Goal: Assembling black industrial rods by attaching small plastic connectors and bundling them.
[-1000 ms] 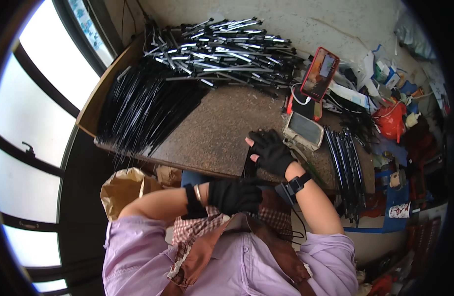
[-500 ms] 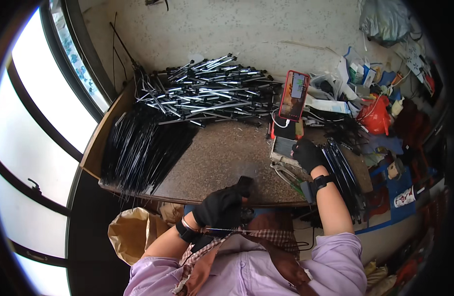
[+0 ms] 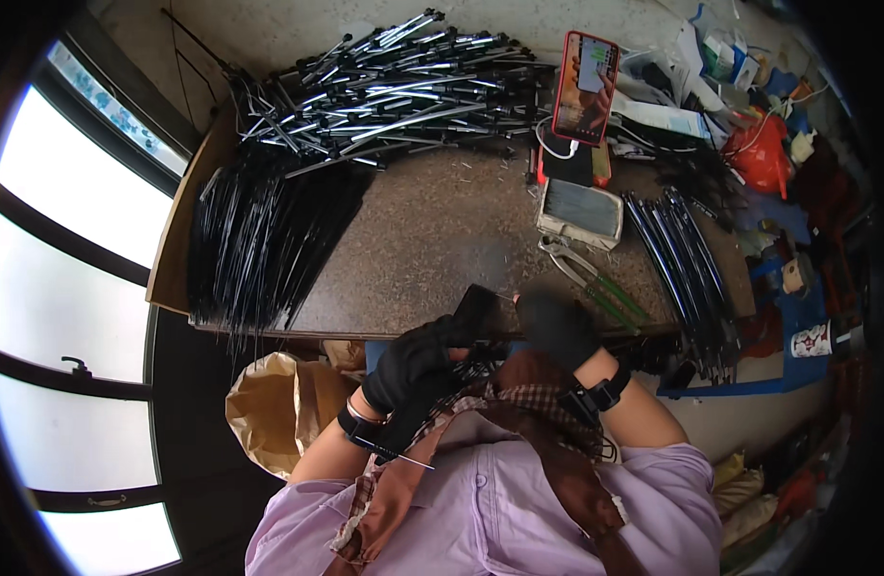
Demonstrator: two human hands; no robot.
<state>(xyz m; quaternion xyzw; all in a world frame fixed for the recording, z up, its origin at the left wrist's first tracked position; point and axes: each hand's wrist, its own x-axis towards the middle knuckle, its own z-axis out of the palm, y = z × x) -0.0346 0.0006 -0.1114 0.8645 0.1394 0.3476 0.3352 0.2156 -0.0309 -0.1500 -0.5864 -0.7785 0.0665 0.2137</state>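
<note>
My left hand (image 3: 413, 365), in a black glove, is closed around a dark piece with a squared black end (image 3: 476, 307) at the table's front edge. Most of that piece is hidden by the fingers. Just right of it, my gloved right hand (image 3: 559, 324) is smeared by motion, its fingertips pinching a thin pin (image 3: 505, 297) that points toward the squared end. Behind the right hand stands a pale shallow box (image 3: 578, 233) with a grey mass of fine pins in it. Green-handled pincers (image 3: 595, 278) lie in front of the box.
Silver rods with black ends (image 3: 394, 96) are heaped at the back. Thin black rods (image 3: 259, 250) lie at left, darker tubes (image 3: 682, 278) at right. A red-cased phone (image 3: 586, 86) stands behind the box. An open paper sack (image 3: 278, 408) is below the table's front edge.
My right hand has come from the box of pins back toward my left hand, now with a thin pin at its fingertips. The view has tilted down; my left hand still holds the dark piece.
</note>
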